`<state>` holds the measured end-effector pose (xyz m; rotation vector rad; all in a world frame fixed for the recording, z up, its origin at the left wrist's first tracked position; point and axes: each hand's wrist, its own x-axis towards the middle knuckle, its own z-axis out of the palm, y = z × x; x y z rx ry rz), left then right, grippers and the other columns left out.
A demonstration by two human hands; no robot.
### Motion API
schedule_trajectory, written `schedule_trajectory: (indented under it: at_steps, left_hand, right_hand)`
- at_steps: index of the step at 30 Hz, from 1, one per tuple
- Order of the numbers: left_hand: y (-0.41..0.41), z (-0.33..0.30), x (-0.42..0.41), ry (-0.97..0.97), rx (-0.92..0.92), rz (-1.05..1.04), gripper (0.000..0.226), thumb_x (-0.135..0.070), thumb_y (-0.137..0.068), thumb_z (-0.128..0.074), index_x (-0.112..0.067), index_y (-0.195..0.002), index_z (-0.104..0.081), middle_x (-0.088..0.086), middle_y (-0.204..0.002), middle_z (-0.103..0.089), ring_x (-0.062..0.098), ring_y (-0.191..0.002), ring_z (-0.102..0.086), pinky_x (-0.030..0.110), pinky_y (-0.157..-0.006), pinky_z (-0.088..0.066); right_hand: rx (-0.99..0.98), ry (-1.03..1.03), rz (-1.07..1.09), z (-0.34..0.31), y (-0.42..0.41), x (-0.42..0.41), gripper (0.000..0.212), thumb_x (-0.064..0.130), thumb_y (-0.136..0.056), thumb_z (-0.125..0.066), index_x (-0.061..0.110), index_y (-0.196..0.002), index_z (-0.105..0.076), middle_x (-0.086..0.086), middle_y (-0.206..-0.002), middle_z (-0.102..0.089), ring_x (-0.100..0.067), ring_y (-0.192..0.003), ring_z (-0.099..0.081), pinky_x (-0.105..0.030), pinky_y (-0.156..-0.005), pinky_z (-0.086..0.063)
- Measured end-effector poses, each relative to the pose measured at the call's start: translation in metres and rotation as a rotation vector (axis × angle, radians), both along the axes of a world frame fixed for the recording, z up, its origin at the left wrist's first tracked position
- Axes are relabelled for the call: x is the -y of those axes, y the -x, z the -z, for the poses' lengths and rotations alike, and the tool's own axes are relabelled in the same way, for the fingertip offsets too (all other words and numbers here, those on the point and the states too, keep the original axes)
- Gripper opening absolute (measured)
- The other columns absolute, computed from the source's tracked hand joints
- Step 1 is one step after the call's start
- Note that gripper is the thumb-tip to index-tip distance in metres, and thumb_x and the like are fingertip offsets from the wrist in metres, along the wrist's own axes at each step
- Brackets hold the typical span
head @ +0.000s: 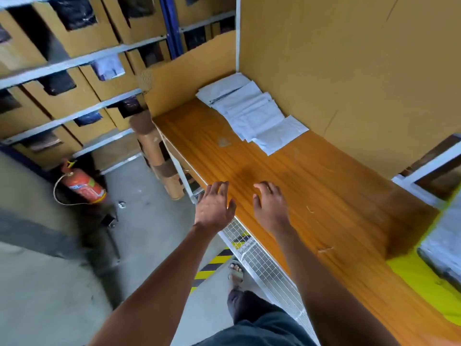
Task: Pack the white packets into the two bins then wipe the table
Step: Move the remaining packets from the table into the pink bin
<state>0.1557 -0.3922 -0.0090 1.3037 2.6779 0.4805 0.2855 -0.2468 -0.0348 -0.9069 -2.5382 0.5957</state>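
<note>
Left hand (215, 209) and right hand (270, 205) both stretched out over the near part of the bench (324, 196), fingers spread and loosely bent, gripping nothing. Left hand above the bench's front edge, palm turned partly inward; right hand further in over the wood, back uppermost. Hard to say whether either actually touches the surface; looks like hovering just above it.

White packets (252, 111) all lying overlapped in a fanned row at the far end of the bench, against the cardboard wall (349, 71), well apart from both hands. Not one lifted yet. Of bins, only a grey-filled container with a yellow-green rim (419, 275) visible at the right edge; unclear whether one of the two. No cloth in sight.

Judged from this: packing barely begun or not started, everything left to do, wiping included. Reach toward the packets likely the step in hand.
</note>
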Motion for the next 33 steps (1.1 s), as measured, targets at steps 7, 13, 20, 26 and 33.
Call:
schedule_trajectory:
  at_steps: [7,13,20,26,33]
  left_hand:
    - [0.094,-0.001,-0.056,0.098,0.029,-0.031,0.066,-0.045,-0.103,-0.050,-0.015,-0.160,-0.036,0.008,-0.160,-0.043,0.032,-0.144,-0.041,0.049,-0.114,-0.042]
    - [0.146,-0.017,-0.120,0.105,0.039,-0.026,0.064,-0.042,-0.101,-0.053,-0.019,-0.159,-0.037,0.006,-0.159,-0.043,0.031,-0.144,-0.040,0.047,-0.112,-0.039]
    - [0.199,-0.009,-0.191,0.108,-0.026,0.122,0.059,-0.035,-0.097,-0.061,-0.014,-0.151,-0.049,0.009,-0.150,-0.052,0.032,-0.138,-0.047,0.049,-0.103,-0.044]
    - [0.245,0.012,-0.252,0.054,-0.103,0.336,0.052,-0.031,-0.089,-0.070,-0.014,-0.137,-0.059,0.009,-0.138,-0.061,0.032,-0.132,-0.051,0.049,-0.099,-0.044]
    - [0.274,0.017,-0.324,0.047,-0.138,0.633,0.053,-0.030,-0.093,-0.064,-0.014,-0.143,-0.055,0.007,-0.147,-0.054,0.027,-0.139,-0.045,0.046,-0.110,-0.040]
  right_hand:
    - [0.009,0.060,0.005,0.015,0.092,-0.060,0.032,0.018,-0.096,-0.062,0.014,-0.128,-0.065,-0.012,-0.126,-0.062,-0.037,-0.114,-0.059,-0.046,-0.090,-0.052]
    - [0.011,0.060,0.058,0.012,0.145,-0.117,0.034,0.016,-0.092,-0.065,0.013,-0.125,-0.066,-0.013,-0.125,-0.064,-0.040,-0.113,-0.062,-0.050,-0.090,-0.055]
    - [0.048,0.054,0.170,0.014,0.186,-0.166,0.033,0.018,-0.095,-0.066,0.014,-0.128,-0.065,-0.011,-0.131,-0.063,-0.036,-0.113,-0.061,-0.051,-0.089,-0.056]
    - [0.083,0.061,0.369,0.020,0.212,-0.196,0.038,0.025,-0.098,-0.060,0.013,-0.134,-0.060,-0.012,-0.140,-0.057,-0.035,-0.122,-0.057,-0.052,-0.096,-0.053]
    - [0.232,0.135,0.623,0.019,0.238,-0.223,0.056,0.044,-0.101,-0.058,0.017,-0.148,-0.047,-0.013,-0.161,-0.038,-0.036,-0.143,-0.039,-0.055,-0.111,-0.041]
